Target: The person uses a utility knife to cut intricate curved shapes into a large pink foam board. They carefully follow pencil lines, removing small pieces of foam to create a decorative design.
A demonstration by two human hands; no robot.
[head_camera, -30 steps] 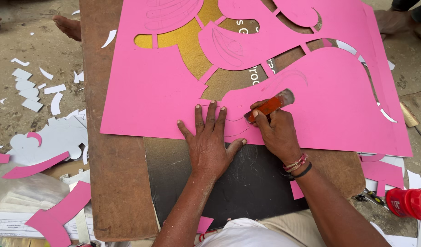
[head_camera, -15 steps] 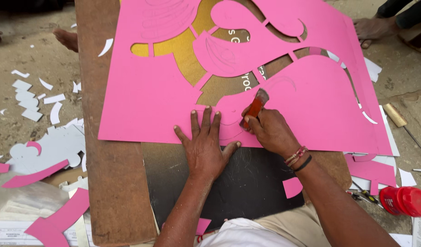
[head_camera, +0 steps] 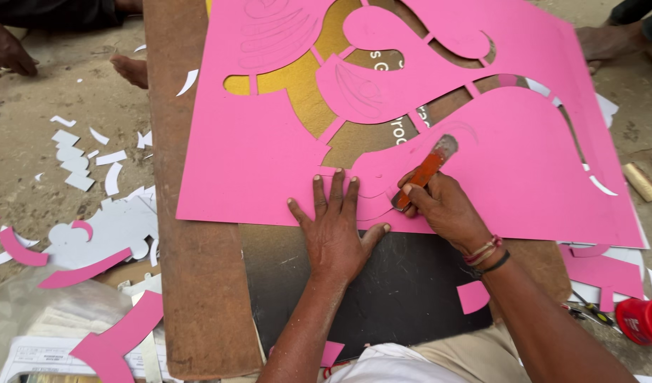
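Observation:
A large pink sheet (head_camera: 269,156) with curved cut-out shapes lies over a brown board (head_camera: 191,284) and a black mat (head_camera: 404,291). My left hand (head_camera: 336,230) lies flat, fingers spread, on the sheet's near edge. Beside it, my right hand (head_camera: 446,209) grips an orange utility knife (head_camera: 421,177), its lower end down on the sheet near the left hand's fingertips. Pencil lines show on the pink surface. Gold and brown material shows through the holes.
White scraps (head_camera: 74,159) and pink offcuts (head_camera: 113,340) litter the ground at left. A red cap (head_camera: 641,320) and small tools lie at the lower right. Other people's feet (head_camera: 131,67) and a hand (head_camera: 10,50) are at the top edges.
The orange knife has swung from lying nearly flat to pointing up and away. My right hand has shifted slightly left toward the left hand. The left hand stays pressed on the sheet.

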